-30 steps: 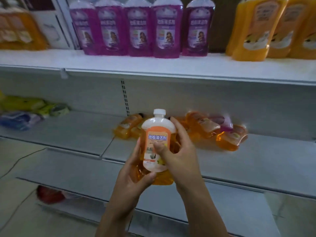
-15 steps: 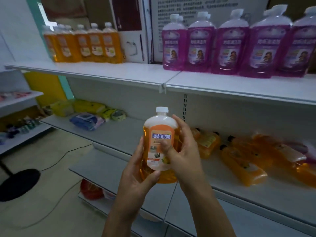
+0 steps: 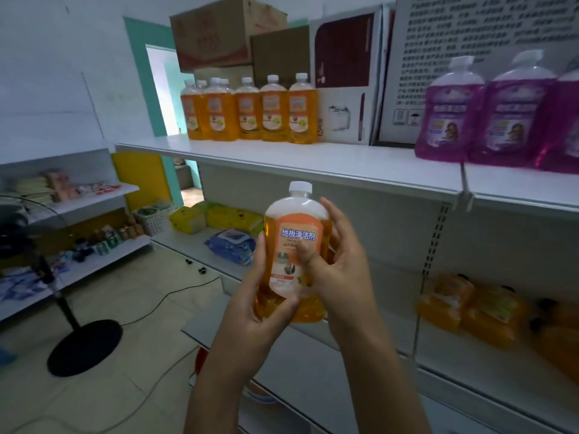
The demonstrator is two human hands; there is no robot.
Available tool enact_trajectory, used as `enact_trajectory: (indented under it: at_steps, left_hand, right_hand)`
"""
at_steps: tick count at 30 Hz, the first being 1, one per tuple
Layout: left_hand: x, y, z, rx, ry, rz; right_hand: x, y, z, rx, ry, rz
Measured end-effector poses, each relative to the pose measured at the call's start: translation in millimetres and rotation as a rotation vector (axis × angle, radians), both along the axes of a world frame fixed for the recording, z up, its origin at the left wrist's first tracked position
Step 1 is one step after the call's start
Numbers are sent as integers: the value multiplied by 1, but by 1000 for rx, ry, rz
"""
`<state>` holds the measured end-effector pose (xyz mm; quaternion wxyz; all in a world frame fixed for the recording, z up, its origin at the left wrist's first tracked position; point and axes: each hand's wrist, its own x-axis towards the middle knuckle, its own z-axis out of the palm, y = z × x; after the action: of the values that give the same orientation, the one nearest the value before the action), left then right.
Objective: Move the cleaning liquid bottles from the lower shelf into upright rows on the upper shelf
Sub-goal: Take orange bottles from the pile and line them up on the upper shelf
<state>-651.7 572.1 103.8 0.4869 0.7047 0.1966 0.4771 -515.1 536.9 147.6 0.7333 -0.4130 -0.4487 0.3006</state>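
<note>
I hold an orange cleaning liquid bottle (image 3: 294,227) with a white cap upright in front of me, below the upper shelf (image 3: 313,161). My left hand (image 3: 260,296) cups its lower left side and my right hand (image 3: 338,261) grips its right side, thumb on the label. On the upper shelf a row of several orange bottles (image 3: 250,112) stands upright at the left, and purple bottles (image 3: 501,117) stand at the right. Several more orange bottles (image 3: 476,308) lie on their sides on the lower shelf (image 3: 470,377) at the right.
Cardboard boxes (image 3: 225,32) and a white printed board (image 3: 445,42) stand behind the upper shelf. Yellow packs (image 3: 216,216) and a blue pack (image 3: 232,245) lie further left on the lower shelf. A black fan stand (image 3: 84,346) and cables are on the floor at left.
My view has swung left and up along the shelves, bringing the orange row on the upper shelf into sight. The bottle stays upright in both hands, carried left with me.
</note>
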Motion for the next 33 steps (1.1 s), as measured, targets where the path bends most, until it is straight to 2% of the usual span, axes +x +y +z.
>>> enact_trajectory:
  at_steps: [8,16,24,29,33]
  left_hand:
    - [-11,73,43,106,0,69]
    - [-9,188,97,211,66,85]
    - [-2,291,134,373,206,138]
    - [0,335,135,385,234,73]
    - [7,371,141,466,289,16]
  right_hand:
    - [-11,77,56,7,-183,41]
    - [-10,185,103,155,-280,-6]
    - [-4,273,128,251,-391,-136]
    - [-8,302,130,193,-578,-235]
    - [-6,320,129,117,-680,-388]
